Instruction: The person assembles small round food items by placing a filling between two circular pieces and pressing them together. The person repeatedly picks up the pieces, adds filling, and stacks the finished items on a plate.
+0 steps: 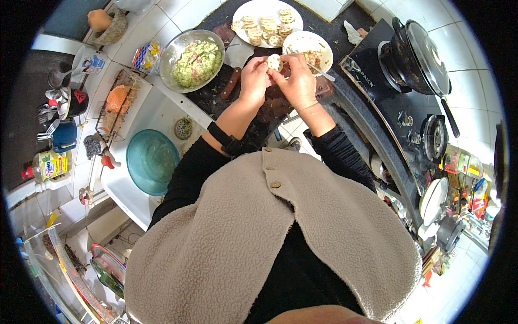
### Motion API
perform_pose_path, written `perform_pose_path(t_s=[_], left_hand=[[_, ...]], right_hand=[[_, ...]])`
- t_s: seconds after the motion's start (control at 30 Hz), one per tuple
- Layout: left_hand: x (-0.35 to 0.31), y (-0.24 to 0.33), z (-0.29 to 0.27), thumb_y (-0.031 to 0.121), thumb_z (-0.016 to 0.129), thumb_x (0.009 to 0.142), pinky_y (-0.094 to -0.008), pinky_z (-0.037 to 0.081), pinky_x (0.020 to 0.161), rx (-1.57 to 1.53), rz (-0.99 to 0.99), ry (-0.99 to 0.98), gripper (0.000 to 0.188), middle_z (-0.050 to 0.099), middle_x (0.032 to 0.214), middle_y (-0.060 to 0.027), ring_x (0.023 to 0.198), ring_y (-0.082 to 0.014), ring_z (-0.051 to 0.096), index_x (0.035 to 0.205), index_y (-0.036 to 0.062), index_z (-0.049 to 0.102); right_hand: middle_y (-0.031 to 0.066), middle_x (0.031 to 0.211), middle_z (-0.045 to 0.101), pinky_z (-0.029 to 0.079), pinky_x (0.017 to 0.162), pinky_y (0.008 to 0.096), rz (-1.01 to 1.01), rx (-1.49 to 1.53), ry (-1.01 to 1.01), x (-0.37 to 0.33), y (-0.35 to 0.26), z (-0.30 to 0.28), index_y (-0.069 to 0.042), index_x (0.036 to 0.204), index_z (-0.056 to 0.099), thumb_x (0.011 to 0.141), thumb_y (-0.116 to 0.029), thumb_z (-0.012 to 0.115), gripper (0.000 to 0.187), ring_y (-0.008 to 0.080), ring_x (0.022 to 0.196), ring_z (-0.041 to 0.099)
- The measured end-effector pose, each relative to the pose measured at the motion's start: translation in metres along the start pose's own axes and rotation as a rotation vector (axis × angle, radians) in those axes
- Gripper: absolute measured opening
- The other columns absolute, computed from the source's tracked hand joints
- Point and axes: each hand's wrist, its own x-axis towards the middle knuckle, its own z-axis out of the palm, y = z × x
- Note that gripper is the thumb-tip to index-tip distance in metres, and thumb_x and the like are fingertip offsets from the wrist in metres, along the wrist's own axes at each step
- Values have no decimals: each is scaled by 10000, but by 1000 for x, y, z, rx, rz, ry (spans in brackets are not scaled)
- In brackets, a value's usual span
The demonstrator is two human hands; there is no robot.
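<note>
My left hand [254, 81] and my right hand [297, 82] meet over the dark counter, with fingers closed on a pale round slice with holes, which looks like lotus root [274, 61]. Just beyond them stands a white bowl [308, 35] of reddish-brown minced filling, and a metal spoon [322, 72] leans over its near rim. Farther back, a white plate [256, 11] bears several stacked slices [268, 24] with filling between them. To the left is a steel bowl [167, 60] of chopped green mixture [194, 63]. A knife's brown handle [231, 83] lies beside my left hand.
At left, a white sink [120, 181] holds a teal basin [152, 162]. On the right, a lidded pan [426, 54] stands on the black gas stove [367, 78], its handle sticking out toward me. A wire rack with an orange sponge [116, 101] hangs beyond the sink.
</note>
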Motion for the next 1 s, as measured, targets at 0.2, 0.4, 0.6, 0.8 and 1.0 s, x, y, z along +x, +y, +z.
perform_pose_path(t_s=[0.2, 0.4, 0.6, 0.8, 1.0], left_hand=[[-2, -9, 6, 102, 535, 913, -319, 547, 702, 70, 31, -53, 208, 612, 973, -105, 860, -193, 635, 1079, -23, 525], [10, -10, 18, 99, 575, 903, -312, 555, 663, 177, 60, -122, 217, 620, 951, -122, 839, -208, 644, 1061, -40, 525], [81, 39, 23, 30, 497, 911, -338, 598, 669, 204, 128, -123, 215, 610, 978, -192, 838, -282, 675, 1086, -94, 510], [207, 62, 44, 79, 609, 855, -290, 558, 557, 634, 98, 56, 267, 636, 959, -119, 745, -230, 673, 1095, -22, 549], [327, 33, 27, 275, 622, 820, -330, 519, 550, 1690, 19, 103, 243, 646, 743, -120, 678, -203, 643, 795, 36, 658]], right_hand=[[80, 869, 584, 517, 637, 360, 51, -35, 13, -4, 6, -2, -70, 958, 603, 711, -251, 751, 340, 244, 744, 634], [130, 1044, 556, 509, 740, 408, 51, 33, 8, -5, 15, -17, -53, 1103, 539, 689, -250, 751, 504, 328, 938, 592], [125, 1098, 553, 513, 767, 360, 34, 192, -82, -28, 40, -50, -91, 1239, 492, 734, -125, 723, 556, 275, 950, 594], [105, 1064, 573, 515, 752, 346, 91, 223, -208, -61, 70, -70, -79, 1160, 542, 750, -92, 684, 434, 250, 872, 614], [100, 1067, 589, 515, 771, 354, 131, 156, -221, -84, 95, -87, -82, 1140, 562, 759, -75, 660, 394, 262, 902, 612]])
